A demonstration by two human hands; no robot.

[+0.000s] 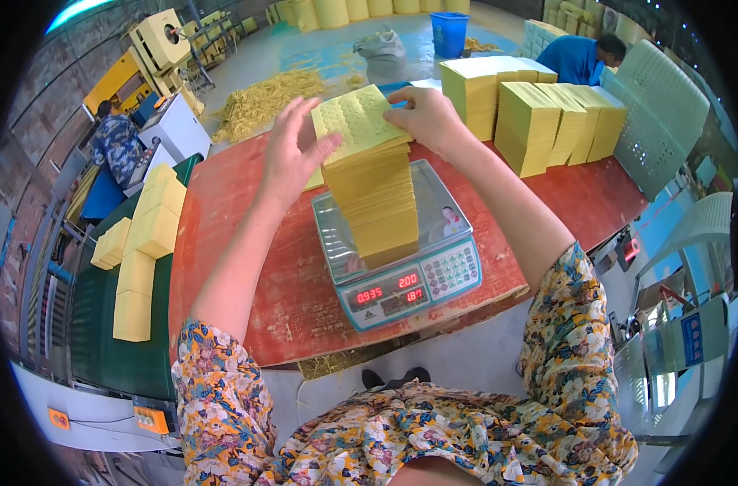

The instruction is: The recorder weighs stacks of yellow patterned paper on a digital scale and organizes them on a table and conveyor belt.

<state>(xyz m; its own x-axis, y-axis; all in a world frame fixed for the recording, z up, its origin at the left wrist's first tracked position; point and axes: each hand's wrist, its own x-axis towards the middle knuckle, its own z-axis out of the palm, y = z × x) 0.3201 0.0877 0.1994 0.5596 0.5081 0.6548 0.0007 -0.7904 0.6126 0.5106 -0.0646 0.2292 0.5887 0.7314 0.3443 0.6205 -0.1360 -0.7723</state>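
Observation:
A tall stack of yellow paper sheets [377, 194] stands on the metal pan of a digital scale [450, 267] with red lit digits. Embossed rows of dimples pattern its top sheet [352, 121]. My left hand [292, 146] is at the stack's upper left edge, fingers stretched and apart, the thumb touching the near corner. On the opposite side, my right hand [425, 117] has its fingers bent and pinched at the upper right edge of the sheets. Part of another yellow sheet [314, 180] lies on the table behind the scale.
More yellow paper stacks [527, 130] stand on the red table [239, 267] at the back right, near a person in blue [567, 61]. Yellow blocks [134, 292] sit on a green surface at left. Beyond are a scrap heap [263, 101] and a blue bin [448, 34].

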